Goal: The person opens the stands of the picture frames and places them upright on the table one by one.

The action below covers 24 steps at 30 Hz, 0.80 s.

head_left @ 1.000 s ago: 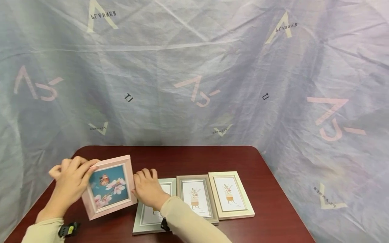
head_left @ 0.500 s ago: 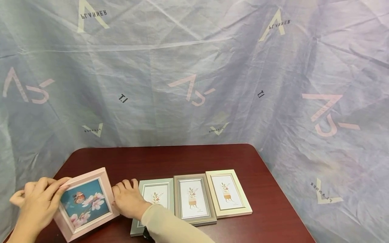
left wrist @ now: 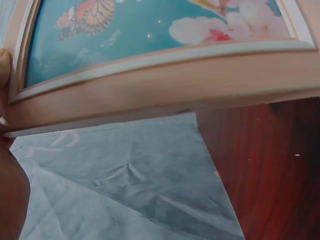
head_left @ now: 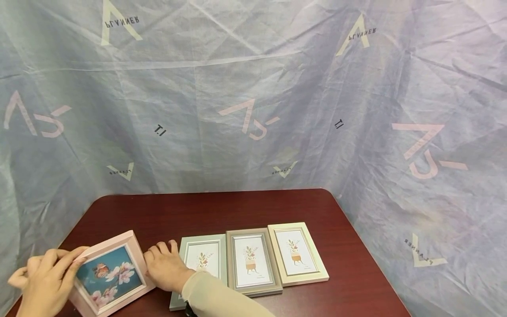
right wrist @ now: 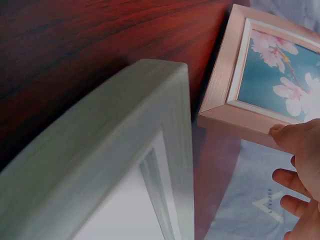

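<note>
A pink picture frame [head_left: 111, 278] with a butterfly and blossom picture is held tilted at the table's left front. My left hand [head_left: 46, 279] grips its upper left corner, thumb on the front; the left wrist view shows the frame's lower border [left wrist: 165, 82] close up. At the frame's right edge is my right hand [head_left: 167, 266], its thumb [right wrist: 282, 132] on the border and its other fingers bent beyond the edge. Under the right forearm lies a grey-green picture frame [head_left: 223, 255], partly hidden.
Right of the grey-green frame, a taupe picture frame [head_left: 277, 283] and a cream picture frame [head_left: 321, 273] lie flat in a row, each with a plant print. They rest on a dark red table [head_left: 222, 207]. Printed grey fabric [head_left: 206, 110] hangs around the back and sides.
Both hands have brought the pink frame left and lower toward the table's near left side, tilting it further. The other frames lie still. The head view has shifted slightly.
</note>
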Motion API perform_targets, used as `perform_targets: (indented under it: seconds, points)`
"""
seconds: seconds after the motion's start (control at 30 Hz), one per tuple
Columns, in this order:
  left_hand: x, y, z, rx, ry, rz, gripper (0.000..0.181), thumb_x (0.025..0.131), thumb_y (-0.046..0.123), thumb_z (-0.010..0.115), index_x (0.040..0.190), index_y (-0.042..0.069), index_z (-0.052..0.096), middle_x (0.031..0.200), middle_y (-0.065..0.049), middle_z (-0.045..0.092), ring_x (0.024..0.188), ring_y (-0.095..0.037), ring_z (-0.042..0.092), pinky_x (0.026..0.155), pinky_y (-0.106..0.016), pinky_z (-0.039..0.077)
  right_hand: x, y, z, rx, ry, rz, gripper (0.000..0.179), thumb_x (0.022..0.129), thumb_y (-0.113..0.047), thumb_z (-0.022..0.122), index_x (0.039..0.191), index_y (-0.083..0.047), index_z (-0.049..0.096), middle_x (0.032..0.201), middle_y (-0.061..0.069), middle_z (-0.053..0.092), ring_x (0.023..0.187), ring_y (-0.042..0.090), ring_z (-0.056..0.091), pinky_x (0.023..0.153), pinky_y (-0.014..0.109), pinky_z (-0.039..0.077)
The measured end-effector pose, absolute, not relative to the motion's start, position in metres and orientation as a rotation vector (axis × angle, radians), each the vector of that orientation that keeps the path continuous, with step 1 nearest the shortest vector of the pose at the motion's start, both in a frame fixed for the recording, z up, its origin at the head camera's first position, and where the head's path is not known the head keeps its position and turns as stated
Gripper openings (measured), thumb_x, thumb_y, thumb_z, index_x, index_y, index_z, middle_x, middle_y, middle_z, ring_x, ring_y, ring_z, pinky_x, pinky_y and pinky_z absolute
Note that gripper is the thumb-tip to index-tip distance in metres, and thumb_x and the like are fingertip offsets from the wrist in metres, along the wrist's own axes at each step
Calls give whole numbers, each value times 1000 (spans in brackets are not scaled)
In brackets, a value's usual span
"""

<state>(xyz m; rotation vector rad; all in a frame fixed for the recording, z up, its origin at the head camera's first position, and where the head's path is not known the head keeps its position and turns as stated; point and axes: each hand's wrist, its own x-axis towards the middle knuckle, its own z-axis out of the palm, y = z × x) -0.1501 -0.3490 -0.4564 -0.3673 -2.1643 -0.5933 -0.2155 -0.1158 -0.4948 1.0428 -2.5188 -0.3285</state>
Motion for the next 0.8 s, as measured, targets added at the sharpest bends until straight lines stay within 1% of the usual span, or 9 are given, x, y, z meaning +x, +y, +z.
perform_targets:
  seconds: [0.03,0.1,0.13,0.2,0.27,0.37,0.5,0.67,0.8]
  points:
    - [-149,-349,-458,-360,-2174,-601,43,102,52,39,127,29,66,88,-17,43,77,-43,31,83,-67,-1,-215,-116,-496,1047,-2521,-332,36,95,-57,56,119,-30,51,116,-16,46,114,8,36,97,37,25]
    - [-147,-349,-460,-352,-2187,-603,42,102,50,40,126,28,67,87,-17,43,77,-42,31,84,-67,-1,-215,-116,-497,1054,-2528,-333,36,96,-57,55,119,-30,51,116,-16,46,114,8,36,97,37,25]
    - [-146,-349,-460,-349,-2191,-602,45,103,49,40,124,20,67,87,-17,43,77,-42,31,84,-67,-1,-215,-116,-497,1057,-2533,-332,36,96,-57,55,119,-30,51,117,-16,46,114,8,36,97,37,25]
    - [-147,-349,-459,-346,-2188,-584,53,103,50,39,118,7,66,88,-17,44,78,-42,31,82,-67,0,-215,-116,-498,1054,-2541,-329,36,96,-57,55,119,-29,50,117,-16,46,114,8,36,96,37,25]
    - [-149,-348,-457,-337,-2190,-568,55,104,49,39,114,1,65,89,-17,45,79,-44,32,81,-67,0,-216,-116,-497,1042,-2544,-327,36,96,-56,55,119,-29,50,117,-15,46,114,8,36,96,37,25]
    - [-151,-346,-454,-305,-2211,-547,54,106,45,40,110,-2,65,91,-17,45,83,-47,33,80,-68,1,-216,-117,-496,1020,-2541,-330,35,97,-55,55,118,-28,50,116,-15,47,113,8,37,96,38,26]
    - [-152,-345,-453,-245,-2264,-521,48,107,40,40,111,-1,65,94,-16,46,89,-49,34,83,-69,3,-215,-118,-496,1003,-2565,-308,33,97,-52,55,118,-28,50,114,-15,48,112,8,39,95,37,28]
    - [-153,-346,-455,-225,-2258,-489,53,107,43,38,109,-2,65,95,-18,48,89,-49,34,84,-71,4,-213,-121,-501,983,-2632,-164,29,98,-47,57,119,-28,52,111,-15,50,108,7,41,89,34,29]
    - [-155,-347,-456,-217,-2230,-472,55,107,45,35,109,0,64,95,-20,48,89,-51,34,83,-71,6,-212,-123,-505,965,-2634,-113,29,98,-47,57,120,-28,53,109,-16,51,107,7,41,87,34,29]
